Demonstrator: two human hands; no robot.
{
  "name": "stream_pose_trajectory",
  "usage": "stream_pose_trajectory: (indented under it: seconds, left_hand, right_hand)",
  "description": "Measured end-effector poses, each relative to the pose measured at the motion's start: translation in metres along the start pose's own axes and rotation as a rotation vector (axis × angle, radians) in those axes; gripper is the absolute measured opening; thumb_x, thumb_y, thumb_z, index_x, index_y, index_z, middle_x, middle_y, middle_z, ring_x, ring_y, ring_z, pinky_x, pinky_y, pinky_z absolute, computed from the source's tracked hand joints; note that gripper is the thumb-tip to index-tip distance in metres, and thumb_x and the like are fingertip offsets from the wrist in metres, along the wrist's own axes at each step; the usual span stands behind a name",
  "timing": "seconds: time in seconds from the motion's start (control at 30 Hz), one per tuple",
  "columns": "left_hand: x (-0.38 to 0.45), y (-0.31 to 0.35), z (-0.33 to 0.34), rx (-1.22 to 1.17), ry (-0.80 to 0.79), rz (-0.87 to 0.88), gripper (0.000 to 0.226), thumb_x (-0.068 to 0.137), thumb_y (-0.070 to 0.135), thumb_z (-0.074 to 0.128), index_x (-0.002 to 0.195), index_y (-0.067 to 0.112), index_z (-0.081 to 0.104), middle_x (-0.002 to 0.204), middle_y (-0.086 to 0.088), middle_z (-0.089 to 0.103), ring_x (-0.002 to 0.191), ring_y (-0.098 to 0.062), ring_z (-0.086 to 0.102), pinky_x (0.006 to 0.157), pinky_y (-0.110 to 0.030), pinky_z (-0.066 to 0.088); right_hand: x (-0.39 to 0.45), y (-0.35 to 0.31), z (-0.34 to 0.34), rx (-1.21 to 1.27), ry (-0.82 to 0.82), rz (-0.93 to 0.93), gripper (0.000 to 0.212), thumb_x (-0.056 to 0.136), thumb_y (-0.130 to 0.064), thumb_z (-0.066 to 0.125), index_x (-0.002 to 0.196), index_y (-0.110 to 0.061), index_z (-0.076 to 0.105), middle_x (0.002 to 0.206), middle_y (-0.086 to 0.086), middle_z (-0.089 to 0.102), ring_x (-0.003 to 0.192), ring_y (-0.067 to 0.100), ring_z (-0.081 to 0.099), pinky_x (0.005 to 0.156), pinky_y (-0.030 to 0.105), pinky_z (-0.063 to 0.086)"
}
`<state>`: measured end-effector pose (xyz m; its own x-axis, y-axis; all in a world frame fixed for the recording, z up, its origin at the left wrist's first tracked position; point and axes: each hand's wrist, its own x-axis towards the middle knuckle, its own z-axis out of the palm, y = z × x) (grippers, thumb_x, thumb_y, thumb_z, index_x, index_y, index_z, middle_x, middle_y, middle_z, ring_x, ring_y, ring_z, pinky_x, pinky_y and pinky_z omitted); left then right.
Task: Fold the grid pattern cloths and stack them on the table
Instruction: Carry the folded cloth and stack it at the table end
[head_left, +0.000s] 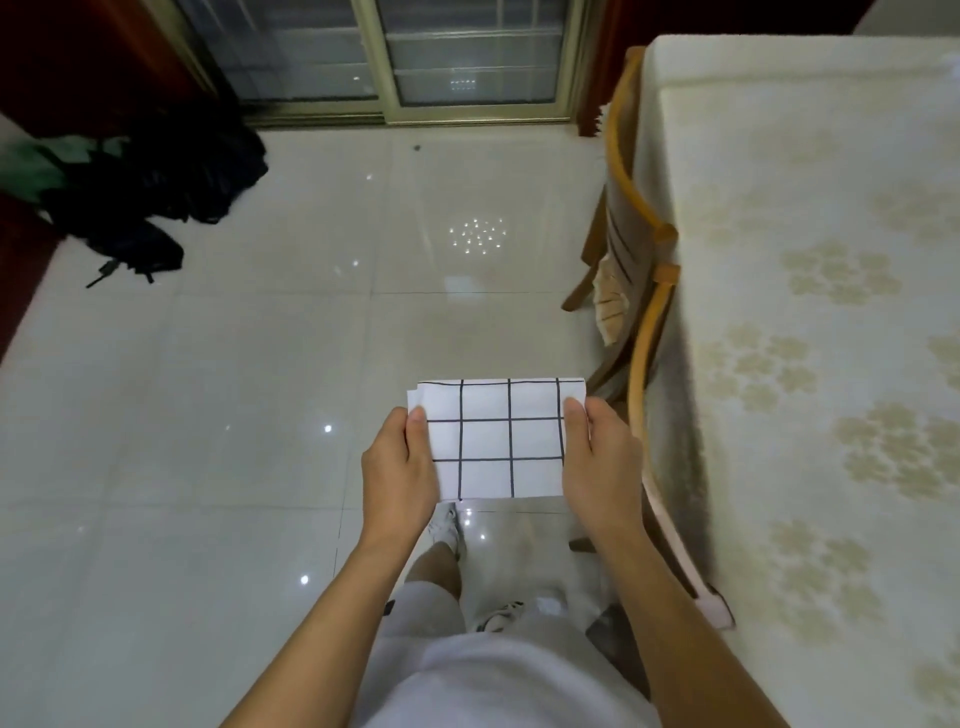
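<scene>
A white cloth with a black grid pattern (493, 441), folded into a small rectangle, is held flat in the air above the tiled floor. My left hand (397, 462) pinches its left edge, thumb on top. My right hand (597, 457) pinches its right edge the same way. The table (810, 291), covered with a cream floral tablecloth, stands to the right of the cloth; none of its visible surface carries a cloth.
Two wooden chairs (631, 291) are pushed against the table's left side, close to my right hand. A dark bag and clothing pile (150, 187) lies on the floor at the far left. A sliding glass door (395, 57) is ahead. My legs and shoes show below the cloth.
</scene>
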<state>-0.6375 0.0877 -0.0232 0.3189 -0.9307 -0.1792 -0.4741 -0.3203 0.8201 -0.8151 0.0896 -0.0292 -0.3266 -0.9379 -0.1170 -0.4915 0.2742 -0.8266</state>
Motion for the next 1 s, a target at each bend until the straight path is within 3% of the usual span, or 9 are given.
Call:
stream_pose_trajectory:
  seconds: [0.13,0.3,0.37,0.67,0.77,1.0]
  left_hand:
    - [0.028,-0.013,-0.011,-0.015,0.025,-0.048,0.043,0.106,0.029,0.036,0.073,0.003,0.042,0.064,-0.005,0.044,0.058,-0.012,0.035,0.051,-0.021,0.031]
    - [0.087,-0.018,-0.014,-0.050,0.012,-0.053,0.041,0.106,0.028,0.038,0.068,0.013,0.038,0.062,0.000,0.041,0.054,-0.006,0.035,0.051,-0.020,0.032]
    - [0.122,-0.016,-0.014,-0.072,-0.003,-0.053,0.041,0.106,0.029,0.038,0.068,0.012,0.039,0.062,0.000,0.042,0.055,-0.005,0.036,0.051,-0.020,0.032]
    - [0.316,0.012,-0.053,-0.062,-0.093,0.025,0.043,0.106,0.030,0.038,0.066,0.016,0.031,0.059,0.005,0.032,0.053,-0.007,0.029,0.050,-0.022,0.028]
    - [0.366,0.019,-0.068,-0.071,-0.091,0.021,0.043,0.106,0.030,0.039,0.066,0.015,0.030,0.058,0.006,0.031,0.052,-0.008,0.028,0.049,-0.021,0.028]
    - [0.447,0.027,-0.075,-0.100,-0.070,-0.050,0.044,0.106,0.030,0.040,0.065,0.016,0.030,0.057,0.006,0.031,0.051,-0.008,0.027,0.048,-0.021,0.027]
  right_hand:
    - [0.019,-0.011,0.028,-0.010,-0.062,0.016,0.038,0.105,-0.036,0.041,0.071,-0.018,0.045,0.058,-0.002,0.044,0.052,0.008,0.040,0.049,0.018,0.035]
    - [0.060,-0.026,0.064,-0.030,-0.071,0.023,0.038,0.105,-0.036,0.039,0.076,-0.014,0.050,0.062,0.002,0.052,0.054,0.010,0.046,0.049,0.020,0.036]
    - [0.085,-0.038,0.080,-0.041,-0.059,0.025,0.038,0.105,-0.035,0.039,0.077,-0.014,0.051,0.064,0.003,0.054,0.056,0.015,0.050,0.050,0.027,0.040]
    - [0.209,-0.133,0.173,-0.018,0.050,0.063,0.038,0.105,-0.028,0.043,0.070,-0.015,0.046,0.060,0.003,0.051,0.052,0.010,0.042,0.047,0.020,0.034]
    - [0.245,-0.157,0.201,-0.025,0.041,0.071,0.041,0.106,-0.031,0.042,0.075,-0.007,0.050,0.063,0.008,0.055,0.055,0.016,0.047,0.050,0.027,0.035]
    - [0.315,-0.193,0.242,-0.004,-0.009,0.044,0.039,0.106,-0.026,0.043,0.071,-0.009,0.045,0.056,-0.001,0.040,0.052,0.006,0.037,0.047,0.018,0.030]
